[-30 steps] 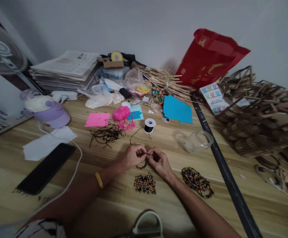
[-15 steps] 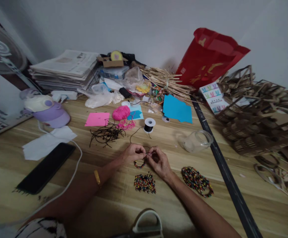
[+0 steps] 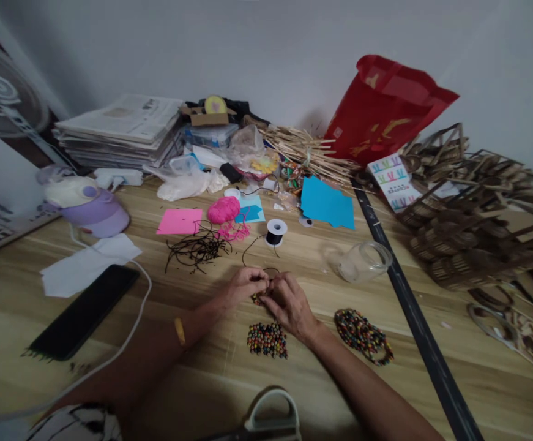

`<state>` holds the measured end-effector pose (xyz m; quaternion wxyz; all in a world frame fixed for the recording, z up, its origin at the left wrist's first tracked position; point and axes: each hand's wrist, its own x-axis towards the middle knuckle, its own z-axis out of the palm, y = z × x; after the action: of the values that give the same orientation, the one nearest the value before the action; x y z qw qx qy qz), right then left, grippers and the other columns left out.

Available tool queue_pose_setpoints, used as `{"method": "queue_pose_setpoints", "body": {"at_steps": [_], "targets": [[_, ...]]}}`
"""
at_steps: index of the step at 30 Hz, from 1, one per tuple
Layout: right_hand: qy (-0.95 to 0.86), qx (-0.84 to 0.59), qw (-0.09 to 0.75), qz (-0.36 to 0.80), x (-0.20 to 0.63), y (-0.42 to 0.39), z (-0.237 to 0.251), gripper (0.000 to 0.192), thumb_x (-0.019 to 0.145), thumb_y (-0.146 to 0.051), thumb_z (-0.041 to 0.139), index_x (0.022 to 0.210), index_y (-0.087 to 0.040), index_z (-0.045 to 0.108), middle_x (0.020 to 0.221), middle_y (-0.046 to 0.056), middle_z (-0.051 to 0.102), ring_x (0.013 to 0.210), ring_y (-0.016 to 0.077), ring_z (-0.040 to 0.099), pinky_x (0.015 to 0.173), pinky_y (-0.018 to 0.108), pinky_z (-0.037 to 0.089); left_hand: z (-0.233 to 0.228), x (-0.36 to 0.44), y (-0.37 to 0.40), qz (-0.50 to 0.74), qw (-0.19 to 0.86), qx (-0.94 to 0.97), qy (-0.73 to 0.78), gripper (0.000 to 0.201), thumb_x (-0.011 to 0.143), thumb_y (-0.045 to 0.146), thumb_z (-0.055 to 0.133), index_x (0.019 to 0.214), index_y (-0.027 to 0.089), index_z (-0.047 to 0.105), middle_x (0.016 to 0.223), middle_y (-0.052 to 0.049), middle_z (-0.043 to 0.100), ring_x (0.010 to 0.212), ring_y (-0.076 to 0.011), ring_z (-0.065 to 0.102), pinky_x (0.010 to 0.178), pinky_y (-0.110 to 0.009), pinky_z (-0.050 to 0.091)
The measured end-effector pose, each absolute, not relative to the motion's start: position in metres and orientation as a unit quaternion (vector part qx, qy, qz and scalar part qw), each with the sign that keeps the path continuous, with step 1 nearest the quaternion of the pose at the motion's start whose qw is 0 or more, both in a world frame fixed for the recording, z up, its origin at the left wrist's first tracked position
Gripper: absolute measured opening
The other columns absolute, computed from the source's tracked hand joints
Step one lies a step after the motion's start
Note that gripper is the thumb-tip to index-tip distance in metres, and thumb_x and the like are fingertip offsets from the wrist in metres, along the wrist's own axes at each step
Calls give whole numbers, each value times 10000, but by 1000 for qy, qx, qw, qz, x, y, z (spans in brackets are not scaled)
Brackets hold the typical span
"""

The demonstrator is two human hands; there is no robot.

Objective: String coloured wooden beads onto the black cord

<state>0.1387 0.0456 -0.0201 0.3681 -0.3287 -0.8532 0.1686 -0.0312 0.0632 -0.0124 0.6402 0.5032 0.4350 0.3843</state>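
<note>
Your wooden table carries everything here. At about 1 o'clock from your hands a single red paper bag leans on the wall, with gold markings too small to read. At 10 o'clock lies one stack of newspapers, its print too fine to make out. At 8 o'clock one black phone lies face down, and at 2 o'clock one clear glass jar lies on its side.

Your left hand and right hand meet at the middle of the table, knuckles nearly touching. Both are curled almost closed, fingertips pinched together on a short beaded strand that peeks out between them; only a few beads show. A thin black cord runs from your fingers toward 12 o'clock, up to one spool of black cord.

Just at 6 o'clock from your hands sits one pile of loose coloured beads, touching neither hand. At 4 o'clock lies one heap of finished beaded strands, too tangled to count. One card with rows of coloured marks lies at 2 o'clock; its small line of text is unreadable.
</note>
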Motion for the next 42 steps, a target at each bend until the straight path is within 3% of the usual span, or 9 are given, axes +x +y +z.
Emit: {"method": "queue_pose_setpoints", "body": {"at_steps": [3, 13, 23, 30, 36, 42], "targets": [[-860, -332, 357, 152, 139, 45, -19, 47, 913, -210, 500, 947, -188, 524, 914, 92, 546, 862, 210, 520, 749, 330, 479, -14, -30, 64, 393, 638, 493, 443, 171, 623, 256, 676, 669, 106, 607, 612, 10, 577, 567, -84, 497, 545, -193, 377], [-851, -342, 352, 185, 142, 47, -16, 214, 961, -194, 355, 918, -180, 563, 845, 87, 565, 801, 200, 524, 738, 339, 465, -11, -28, 62, 414, 646, 475, 432, 262, 627, 304, 749, 707, 103, 601, 609, 12, 581, 549, -77, 527, 556, -199, 422], [-796, -384, 377, 277, 142, 47, -14, 211, 966, -279, 376, 905, -194, 558, 797, 49, 620, 716, 155, 578, 676, 266, 451, -15, -25, 62, 424, 574, 541, 445, 238, 622, 256, 766, 744, 105, 627, 700, -21, 632, 648, -106, 568, 619, -212, 455], [-767, -393, 385, 330, 143, 47, -15, 198, 954, -315, 409, 897, -193, 553, 749, 28, 609, 661, 139, 559, 639, 245, 449, -12, -26, 59, 417, 503, 603, 458, 189, 693, 287, 702, 674, 106, 652, 635, -28, 627, 616, -120, 536, 579, -212, 409], [-746, -405, 402, 343, 142, 48, -15, 168, 936, -311, 429, 960, -185, 538, 764, 29, 607, 666, 141, 564, 642, 246, 455, -10, -30, 63, 433, 522, 585, 444, 206, 737, 314, 660, 689, 114, 651, 656, -24, 645, 644, -124, 568, 625, -217, 440], [-740, -416, 403, 341, 141, 51, -21, 142, 906, -278, 465, 880, -178, 561, 737, 27, 609, 644, 138, 548, 604, 236, 429, -9, -31, 63, 447, 546, 539, 459, 186, 726, 301, 680, 722, 117, 650, 705, -32, 676, 698, -144, 609, 683, -239, 475]]}}
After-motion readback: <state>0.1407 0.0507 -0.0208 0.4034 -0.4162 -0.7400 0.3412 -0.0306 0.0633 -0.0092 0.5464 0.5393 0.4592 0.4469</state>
